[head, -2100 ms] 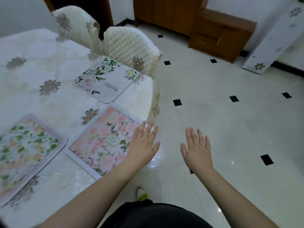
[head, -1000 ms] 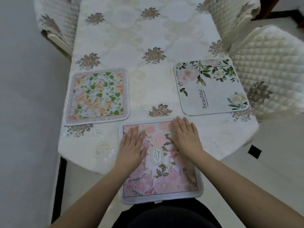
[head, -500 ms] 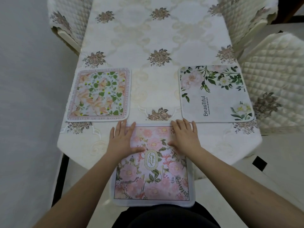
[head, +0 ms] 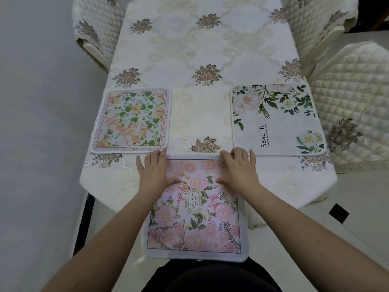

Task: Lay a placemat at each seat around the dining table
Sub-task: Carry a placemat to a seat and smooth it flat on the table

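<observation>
Head view. Fingers [head: 154, 159] of left hand [head: 153, 175] straight and spread, lying flat over the far left corner of the pink "GARDEN" placemat [head: 195, 209], thumb stretched inward across the print; nothing curled round or pinched. Fingers [head: 237, 153] of right hand [head: 239, 173] likewise extended, pressed flat over the far right corner of the same mat, fingertips reaching just past its far edge, thumb pointing inward. Both bare forearms running up from the lower corners of the frame.

Pink "GARDEN" placemat at the near end of the dining table [head: 202, 49], far half on the tablecloth, near half jutting out past the table edge toward the dark clothing [head: 210, 277] at the bottom; possibly sagging a little there, hard to tell from this angle.

Green-and-peach floral placemat [head: 130, 121] flat on the left side of the table, its near edge just beside the left fingertips. White "Beautiful" placemat [head: 275, 119] flat on the right side, near corner just beside the right hand. Both apart from the pink mat, with bare cloth between.

Quilted cream chair [head: 353, 106] tight against the right side of the table, another quilted chair [head: 315, 22] beyond it, a third quilted chair [head: 94, 32] at the far left. Pale tiled floor [head: 357, 186] with a small black diamond inset to the right.
</observation>
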Available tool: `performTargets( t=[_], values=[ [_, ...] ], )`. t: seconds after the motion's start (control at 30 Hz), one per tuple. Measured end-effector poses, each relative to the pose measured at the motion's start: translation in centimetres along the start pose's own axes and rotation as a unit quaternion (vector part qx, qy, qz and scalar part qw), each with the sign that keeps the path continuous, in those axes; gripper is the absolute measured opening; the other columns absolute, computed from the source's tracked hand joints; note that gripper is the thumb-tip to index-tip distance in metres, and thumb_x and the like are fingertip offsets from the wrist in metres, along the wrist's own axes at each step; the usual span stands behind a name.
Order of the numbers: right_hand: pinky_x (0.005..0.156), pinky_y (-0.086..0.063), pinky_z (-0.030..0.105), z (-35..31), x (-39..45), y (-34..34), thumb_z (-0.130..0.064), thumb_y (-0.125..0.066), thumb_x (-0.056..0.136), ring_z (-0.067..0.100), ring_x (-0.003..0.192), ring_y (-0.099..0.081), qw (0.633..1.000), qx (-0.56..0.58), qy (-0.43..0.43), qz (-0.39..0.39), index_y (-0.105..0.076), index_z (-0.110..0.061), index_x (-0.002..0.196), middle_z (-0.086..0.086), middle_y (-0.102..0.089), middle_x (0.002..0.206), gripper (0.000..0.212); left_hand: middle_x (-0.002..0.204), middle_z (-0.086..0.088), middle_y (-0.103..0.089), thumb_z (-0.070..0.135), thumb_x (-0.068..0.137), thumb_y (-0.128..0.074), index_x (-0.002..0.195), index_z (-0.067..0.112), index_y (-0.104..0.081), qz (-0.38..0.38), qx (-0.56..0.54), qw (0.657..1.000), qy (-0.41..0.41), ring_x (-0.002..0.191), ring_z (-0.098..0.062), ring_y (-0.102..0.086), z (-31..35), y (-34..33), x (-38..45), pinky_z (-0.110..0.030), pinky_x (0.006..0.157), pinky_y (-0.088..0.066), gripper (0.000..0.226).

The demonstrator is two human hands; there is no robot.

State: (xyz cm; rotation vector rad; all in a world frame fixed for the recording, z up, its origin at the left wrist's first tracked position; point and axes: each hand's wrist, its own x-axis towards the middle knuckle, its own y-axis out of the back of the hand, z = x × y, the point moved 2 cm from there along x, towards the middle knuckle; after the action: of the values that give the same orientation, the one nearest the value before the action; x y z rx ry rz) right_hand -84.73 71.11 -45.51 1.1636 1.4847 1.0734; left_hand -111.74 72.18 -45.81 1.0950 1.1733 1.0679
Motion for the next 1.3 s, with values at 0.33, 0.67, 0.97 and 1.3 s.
performTargets(
  t=[0.33, 0.67, 0.97, 1.3],
  values=[
    [0.072, -0.046, 0.033, 4.3, -1.8, 1.5, -0.046, -0.071, 0.085, 0.019, 0.084, -0.059, 0.960, 0.248, -0.124, -0.029, -0.050, -0.018, 0.103, -0.002, -0.062, 0.093, 0.040, 0.123, -0.010, -0.058, 0.035, 0.083, -0.078, 0.126, 0.009, -0.059, 0.043, -0.209, 0.977, 0.013, 0.114, -0.029, -0.057, -2.3, 1.3, 0.2, -0.042, 0.095, -0.044, 0.053],
    [0.076, -0.056, 0.036, 4.7, -7.4, -1.3, -0.035, -0.065, 0.092, 0.022, 0.090, -0.066, 0.843, 0.494, -0.195, -0.086, -0.054, -0.022, 0.130, 0.005, -0.068, 0.101, 0.042, 0.111, -0.003, -0.060, 0.034, 0.099, -0.057, 0.141, 0.021, -0.047, 0.006, -0.495, 0.828, 0.262, 0.102, -0.023, -0.059, -3.7, 0.6, -3.8, -0.037, 0.085, -0.048, 0.044],
    [0.080, -0.044, 0.025, 2.7, -10.7, -1.0, -0.030, -0.059, 0.096, 0.006, 0.094, -0.060, 0.856, 0.469, -0.204, -0.070, -0.051, -0.021, 0.135, -0.008, -0.062, 0.110, 0.040, 0.106, -0.002, -0.066, 0.033, 0.098, -0.058, 0.137, 0.025, -0.049, -0.040, -0.523, 0.812, 0.256, 0.101, -0.026, -0.065, -5.1, -1.0, -8.3, -0.052, 0.096, -0.050, 0.040],
    [0.068, -0.048, 0.026, -1.5, -15.7, -1.5, -0.032, -0.057, 0.098, 0.006, 0.087, -0.058, 0.860, 0.434, -0.265, -0.034, -0.043, -0.026, 0.142, -0.017, -0.057, 0.099, 0.047, 0.112, -0.001, -0.065, 0.019, 0.100, -0.057, 0.140, 0.025, -0.049, -0.096, -0.597, 0.771, 0.200, 0.095, -0.018, -0.067, -6.1, -1.8, -12.9, -0.032, 0.071, -0.053, 0.041]
  ],
)
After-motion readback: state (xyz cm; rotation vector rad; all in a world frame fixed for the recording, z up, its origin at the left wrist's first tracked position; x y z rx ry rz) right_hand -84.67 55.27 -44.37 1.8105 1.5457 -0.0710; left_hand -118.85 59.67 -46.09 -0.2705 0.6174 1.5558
